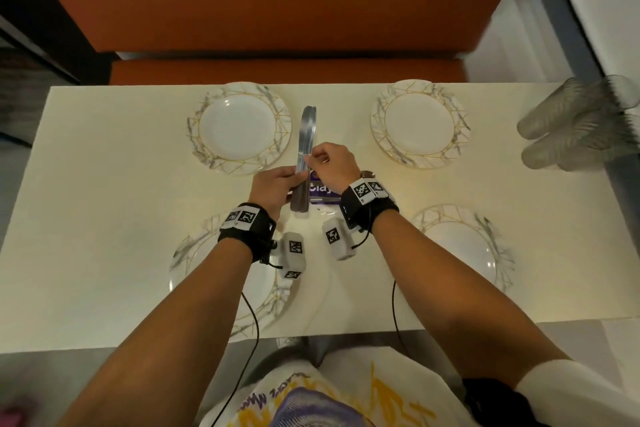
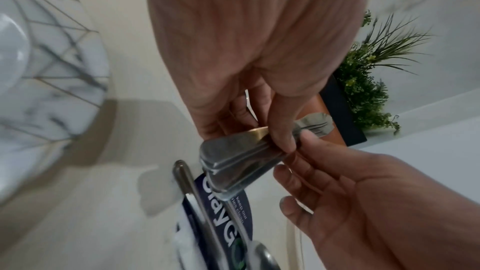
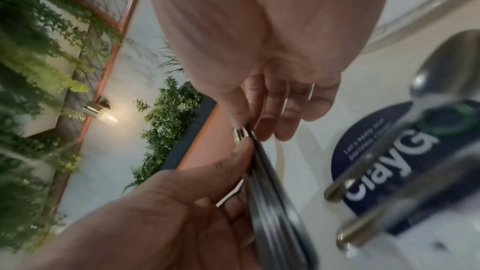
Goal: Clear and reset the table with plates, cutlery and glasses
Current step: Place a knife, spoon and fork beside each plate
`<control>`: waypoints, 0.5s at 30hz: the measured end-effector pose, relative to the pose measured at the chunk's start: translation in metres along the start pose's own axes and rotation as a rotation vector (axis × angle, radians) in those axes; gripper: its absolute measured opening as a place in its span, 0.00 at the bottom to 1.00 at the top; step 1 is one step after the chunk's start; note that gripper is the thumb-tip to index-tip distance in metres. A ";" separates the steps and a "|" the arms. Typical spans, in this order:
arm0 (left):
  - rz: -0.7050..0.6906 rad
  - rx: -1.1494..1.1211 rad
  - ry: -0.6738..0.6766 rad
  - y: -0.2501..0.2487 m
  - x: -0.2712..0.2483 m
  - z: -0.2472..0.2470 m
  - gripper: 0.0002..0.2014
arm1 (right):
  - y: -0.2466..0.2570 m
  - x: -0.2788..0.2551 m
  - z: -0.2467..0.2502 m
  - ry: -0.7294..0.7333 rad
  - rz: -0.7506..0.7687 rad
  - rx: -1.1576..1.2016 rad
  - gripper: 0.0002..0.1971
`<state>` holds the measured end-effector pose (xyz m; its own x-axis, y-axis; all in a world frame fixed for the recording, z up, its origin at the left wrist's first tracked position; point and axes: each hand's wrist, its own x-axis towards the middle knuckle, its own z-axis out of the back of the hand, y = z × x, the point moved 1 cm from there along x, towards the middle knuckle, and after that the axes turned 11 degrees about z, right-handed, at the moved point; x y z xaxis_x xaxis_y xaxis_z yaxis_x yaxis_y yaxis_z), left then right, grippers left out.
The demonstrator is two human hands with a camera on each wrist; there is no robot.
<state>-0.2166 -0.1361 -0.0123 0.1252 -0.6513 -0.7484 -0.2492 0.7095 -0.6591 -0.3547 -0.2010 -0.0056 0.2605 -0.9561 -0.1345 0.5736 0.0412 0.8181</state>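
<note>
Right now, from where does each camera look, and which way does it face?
Head: above, looking down at table, four plates, both forearms.
Left wrist: under left hand, along fingers gripping knives.
Right wrist: under right hand, toward its pinch on the knives; spoons beside.
Shared: knives, both hands.

Both forearms reach forward over the surface, wrists close together, each strapped with a black band. The left hand curls round the handles of a bundle of knives, thumb on top. The right hand, just beyond it, pinches one knife of the bundle between thumb and forefinger, the other fingers loosely bent.
</note>
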 end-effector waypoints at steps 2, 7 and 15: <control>-0.002 -0.002 -0.005 0.014 -0.008 0.008 0.11 | -0.004 -0.013 -0.006 0.001 -0.029 0.047 0.08; -0.010 0.016 -0.067 0.048 -0.027 0.033 0.10 | -0.014 -0.058 -0.008 -0.045 -0.093 0.266 0.05; 0.010 -0.051 -0.086 0.101 -0.065 0.077 0.09 | -0.046 -0.155 -0.057 0.044 -0.240 -0.007 0.09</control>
<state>-0.1757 -0.0014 -0.0356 0.2040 -0.6173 -0.7598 -0.2988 0.6998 -0.6488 -0.3767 -0.0382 -0.0545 0.1498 -0.9251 -0.3488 0.6286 -0.1832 0.7558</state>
